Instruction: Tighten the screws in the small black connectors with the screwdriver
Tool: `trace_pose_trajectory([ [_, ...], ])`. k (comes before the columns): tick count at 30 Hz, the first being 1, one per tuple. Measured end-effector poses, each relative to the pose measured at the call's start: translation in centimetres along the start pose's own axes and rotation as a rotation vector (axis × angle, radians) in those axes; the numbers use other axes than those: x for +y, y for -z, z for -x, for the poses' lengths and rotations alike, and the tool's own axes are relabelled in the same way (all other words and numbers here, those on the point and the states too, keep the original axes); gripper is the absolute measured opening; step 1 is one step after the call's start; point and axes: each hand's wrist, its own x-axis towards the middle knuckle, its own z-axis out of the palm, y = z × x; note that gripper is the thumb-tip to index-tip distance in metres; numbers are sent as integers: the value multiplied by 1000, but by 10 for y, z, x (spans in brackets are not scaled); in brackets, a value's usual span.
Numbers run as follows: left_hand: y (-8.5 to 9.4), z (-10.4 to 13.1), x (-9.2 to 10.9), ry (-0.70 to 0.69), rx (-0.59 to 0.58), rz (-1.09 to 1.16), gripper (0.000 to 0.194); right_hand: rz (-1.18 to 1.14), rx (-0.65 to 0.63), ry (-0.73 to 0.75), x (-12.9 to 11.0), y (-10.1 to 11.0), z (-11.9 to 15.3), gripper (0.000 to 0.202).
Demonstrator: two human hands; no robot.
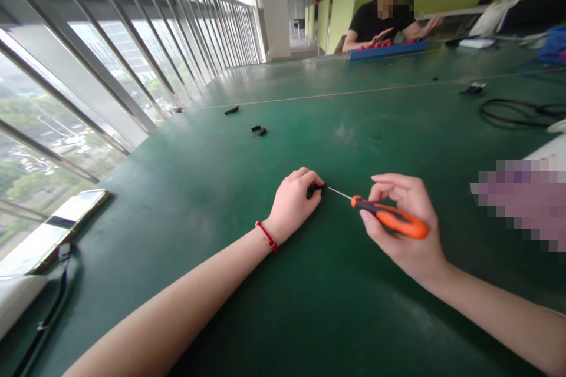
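My left hand (295, 199), with a red cord bracelet at the wrist, pinches a small black part (313, 189) against the green table (247, 306). What kind of part it is cannot be made out, as the fingers cover much of it. In my right hand (413, 235) lies an orange and black screwdriver (393, 219), held between thumb and fingers. Its thin metal shaft points left, and the tip meets the end of the black part.
Small black pieces (259, 130) lie further up the table. A phone (57, 227) and a cable (48, 312) are at the left, by the railing (145, 0). Looped black cable (515, 113) lies right. Across the table a person (380, 23) sits behind a blue tray (387, 50).
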Motion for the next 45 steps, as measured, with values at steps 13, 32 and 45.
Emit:
trace_pose_trajectory([
  [13, -1, 1, 0, -6, 4, -2, 11, -5, -105, -49, 0, 1, 0, 34],
  [32, 0, 0, 0, 1, -6, -21, 12, 27, 9, 2, -1, 1, 1, 31],
  [45, 1, 0, 1, -4, -4, -22, 12, -14, 8, -8, 0, 0, 0, 32],
])
